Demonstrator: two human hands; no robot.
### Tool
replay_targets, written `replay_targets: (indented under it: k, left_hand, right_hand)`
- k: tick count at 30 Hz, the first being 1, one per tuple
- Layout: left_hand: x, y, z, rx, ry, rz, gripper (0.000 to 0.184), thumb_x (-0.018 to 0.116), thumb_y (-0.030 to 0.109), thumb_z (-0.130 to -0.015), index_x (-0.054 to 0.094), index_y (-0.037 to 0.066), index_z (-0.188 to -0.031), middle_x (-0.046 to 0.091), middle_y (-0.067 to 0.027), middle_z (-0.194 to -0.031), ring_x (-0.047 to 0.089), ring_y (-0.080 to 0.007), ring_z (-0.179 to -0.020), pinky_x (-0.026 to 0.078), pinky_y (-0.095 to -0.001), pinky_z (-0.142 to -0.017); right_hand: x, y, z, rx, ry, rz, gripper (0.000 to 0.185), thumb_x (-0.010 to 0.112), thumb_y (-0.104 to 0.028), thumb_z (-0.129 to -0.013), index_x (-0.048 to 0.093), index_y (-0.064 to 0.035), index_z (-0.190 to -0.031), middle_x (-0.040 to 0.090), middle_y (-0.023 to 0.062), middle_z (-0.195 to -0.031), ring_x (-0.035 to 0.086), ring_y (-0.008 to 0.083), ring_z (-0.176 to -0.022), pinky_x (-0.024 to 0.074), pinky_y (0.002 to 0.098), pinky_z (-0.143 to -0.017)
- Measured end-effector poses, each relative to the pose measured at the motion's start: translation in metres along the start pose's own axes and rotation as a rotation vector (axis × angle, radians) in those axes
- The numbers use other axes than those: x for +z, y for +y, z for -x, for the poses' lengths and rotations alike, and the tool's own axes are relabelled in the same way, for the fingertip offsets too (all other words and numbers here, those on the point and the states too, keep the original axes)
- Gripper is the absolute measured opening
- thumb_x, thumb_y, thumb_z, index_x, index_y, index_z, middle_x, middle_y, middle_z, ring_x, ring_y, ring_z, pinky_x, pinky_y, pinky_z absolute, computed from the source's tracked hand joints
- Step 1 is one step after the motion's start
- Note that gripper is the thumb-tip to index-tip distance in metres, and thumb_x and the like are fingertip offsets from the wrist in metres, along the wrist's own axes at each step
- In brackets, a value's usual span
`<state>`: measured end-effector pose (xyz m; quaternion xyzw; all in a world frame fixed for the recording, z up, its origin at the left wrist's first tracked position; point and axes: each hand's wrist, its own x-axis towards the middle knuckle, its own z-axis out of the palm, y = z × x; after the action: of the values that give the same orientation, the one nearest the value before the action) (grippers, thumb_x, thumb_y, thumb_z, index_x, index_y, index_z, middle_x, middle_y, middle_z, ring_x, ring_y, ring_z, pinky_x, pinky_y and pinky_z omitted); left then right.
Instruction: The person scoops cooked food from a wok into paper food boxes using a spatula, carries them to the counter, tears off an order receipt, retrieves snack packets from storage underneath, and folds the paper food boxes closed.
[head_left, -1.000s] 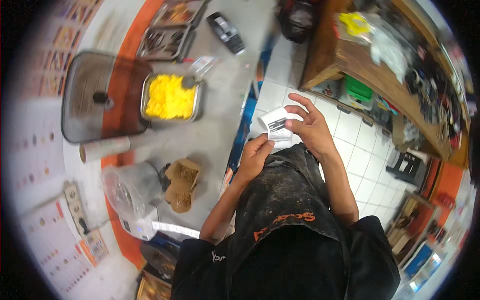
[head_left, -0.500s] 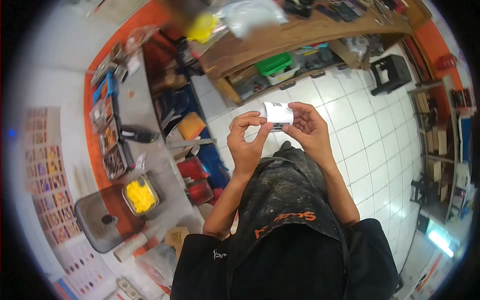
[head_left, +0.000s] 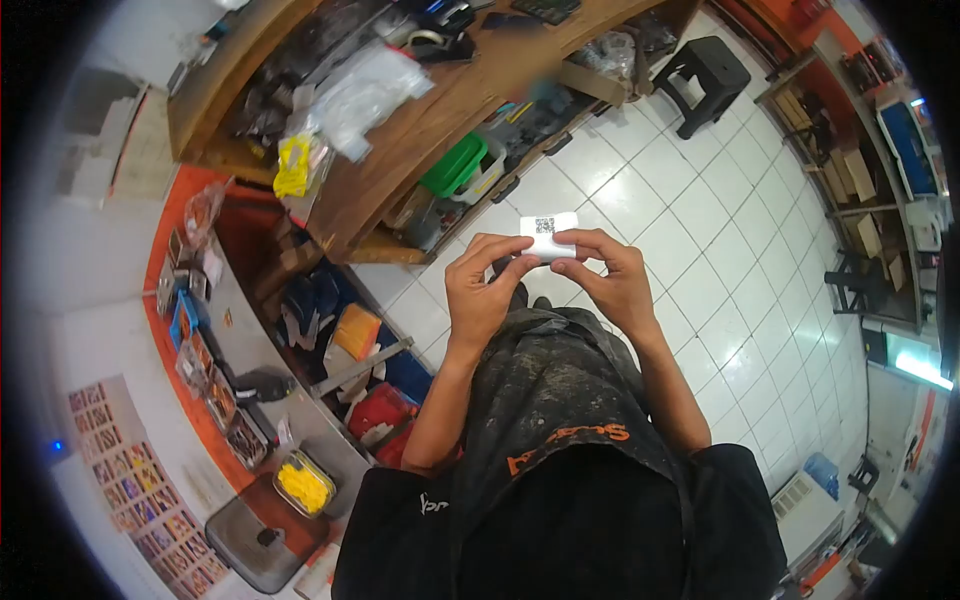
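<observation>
A small white label [head_left: 560, 243] with a printed QR code is held up in front of my apron, over the tiled floor. It looks slightly curved, and I cannot tell whether it is loose paper or wrapped on something. My left hand [head_left: 482, 290] pinches its left edge between thumb and fingers. On the opposite edge, my right hand [head_left: 615, 282] has the same kind of pinch. The code faces up toward me. Fingertips cover both lower corners. Below the hands hangs my dark, stained apron [head_left: 545, 385].
A wooden workbench [head_left: 480, 100] stands ahead, bearing plastic bags [head_left: 370, 95], with a green-lidded bin [head_left: 455, 165] underneath. Along the left runs a grey counter [head_left: 245, 340] with a container of yellow material [head_left: 305, 487]. A black stool [head_left: 705, 75] and shelves [head_left: 870, 215] are at right.
My view has turned left, showing more of the workbench. The label has been tilted so its QR code now faces me, and the dark print along its lower edge is no longer visible. Both hands keep hold.
</observation>
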<state>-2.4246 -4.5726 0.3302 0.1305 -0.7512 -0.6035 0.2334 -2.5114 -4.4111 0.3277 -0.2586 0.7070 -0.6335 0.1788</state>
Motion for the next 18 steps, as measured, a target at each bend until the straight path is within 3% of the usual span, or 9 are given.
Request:
replay_targets:
  k: [5, 9, 10, 13, 15, 18]
  left_hand:
    - [0.030, -0.007, -0.044, 0.152, -0.040, -0.140, 0.014, 0.077, -0.001, -0.074, 0.072, 0.000, -0.087, 0.070, -0.0103, -0.084, 0.064, -0.0205, -0.079, 0.047, -0.0296, -0.072]
    - [0.052, -0.015, -0.089, 0.195, -0.142, -0.185, 0.011, 0.075, -0.001, -0.075, 0.072, 0.000, -0.086, 0.070, -0.0101, -0.084, 0.064, -0.0216, -0.078, 0.048, -0.0305, -0.073]
    - [0.058, -0.019, -0.103, 0.200, -0.168, -0.177, 0.011, 0.074, -0.002, -0.076, 0.073, 0.000, -0.087, 0.070, -0.0101, -0.084, 0.065, -0.0216, -0.080, 0.049, -0.0309, -0.074]
    - [0.080, -0.028, -0.147, 0.201, -0.244, -0.115, 0.012, 0.071, -0.004, -0.076, 0.072, 0.001, -0.087, 0.070, -0.0107, -0.084, 0.065, -0.0241, -0.080, 0.050, -0.0321, -0.073]
    - [0.093, -0.030, -0.181, 0.179, -0.318, -0.102, 0.012, 0.071, -0.003, -0.078, 0.073, 0.002, -0.089, 0.070, -0.0106, -0.085, 0.065, -0.0241, -0.080, 0.050, -0.0320, -0.074]
    - [0.122, -0.034, -0.232, 0.188, -0.428, -0.072, 0.012, 0.071, 0.000, -0.078, 0.073, 0.002, -0.090, 0.070, -0.0098, -0.086, 0.064, -0.0236, -0.082, 0.049, -0.0326, -0.075]
  right_hand:
    - [-0.032, 0.009, -0.030, -0.102, 0.122, 0.175, 0.021, 0.077, -0.012, -0.078, 0.074, -0.0081, -0.098, 0.070, 0.0092, -0.091, 0.067, 0.0208, -0.085, 0.0514, 0.0306, -0.074]
    - [-0.055, 0.027, -0.056, -0.020, 0.204, 0.115, 0.019, 0.076, -0.012, -0.079, 0.074, -0.0084, -0.097, 0.068, 0.0083, -0.082, 0.060, 0.0170, -0.070, 0.0474, 0.0290, -0.068]
    - [-0.063, 0.027, -0.064, 0.048, 0.176, 0.165, 0.023, 0.079, -0.009, -0.077, 0.073, -0.0061, -0.099, 0.072, 0.0090, -0.094, 0.069, 0.0187, -0.085, 0.0534, 0.0286, -0.077]
    - [-0.083, 0.022, -0.094, 0.068, 0.212, 0.095, 0.024, 0.075, -0.017, -0.083, 0.073, -0.0061, -0.104, 0.074, 0.0090, -0.097, 0.066, 0.0126, -0.077, 0.0509, 0.0265, -0.072]
    - [-0.101, 0.021, -0.118, 0.131, 0.215, 0.111, 0.022, 0.073, -0.018, -0.085, 0.074, -0.0057, -0.103, 0.074, 0.0091, -0.096, 0.067, 0.0124, -0.078, 0.0516, 0.0260, -0.072]
    - [-0.123, 0.038, -0.154, 0.062, 0.316, 0.132, 0.021, 0.073, -0.019, -0.084, 0.074, -0.0052, -0.100, 0.074, 0.0087, -0.092, 0.068, 0.0134, -0.076, 0.0519, 0.0259, -0.071]
